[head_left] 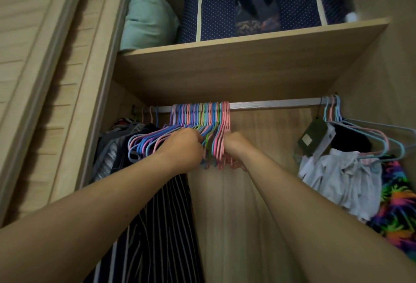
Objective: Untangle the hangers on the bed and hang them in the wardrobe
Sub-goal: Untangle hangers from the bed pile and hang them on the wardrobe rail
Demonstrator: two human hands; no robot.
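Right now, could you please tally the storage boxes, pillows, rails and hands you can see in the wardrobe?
Navy storage box: 1
Green pillow: 1
Hanging rail: 1
Hands at the hangers: 2, left hand, right hand
Total: 5

Pastel pink, blue, purple hangers [198,122]; navy white-dotted storage box [254,3]; dark pinstriped garment [162,215].

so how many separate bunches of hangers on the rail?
3: a few at the left end, the big packed bunch both hands work in, and one at the right end. Others may be hidden.
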